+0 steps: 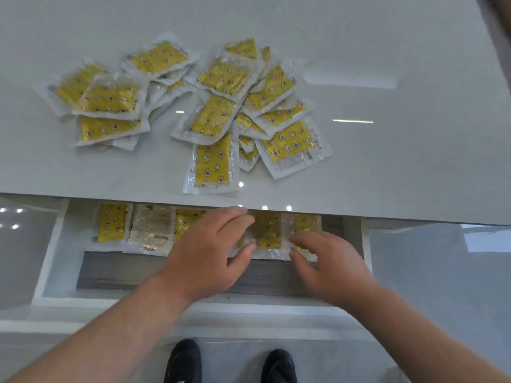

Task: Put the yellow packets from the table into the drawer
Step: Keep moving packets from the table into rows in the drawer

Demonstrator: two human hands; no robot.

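fingers (235,220) of your left hand (206,255) lie nearly straight and close together, flat on the row of yellow packets (112,225) in the open drawer (124,272), with the thumb held apart on the near side. your right hand (329,264) is blurred; its fingers (304,239) are bent with the tips on the end packet (307,223) at the right of the row, and you cannot tell whether they pinch it or only press it. the row sits side by side along the back of the drawer, its far ends tucked under the table (387,167) edge; one pale packet (150,230) shows no yellow face. a loose pile of yellow packets (213,117) lies overlapping on the table, well apart from both hands. your dark shoes (184,360) show below the drawer.
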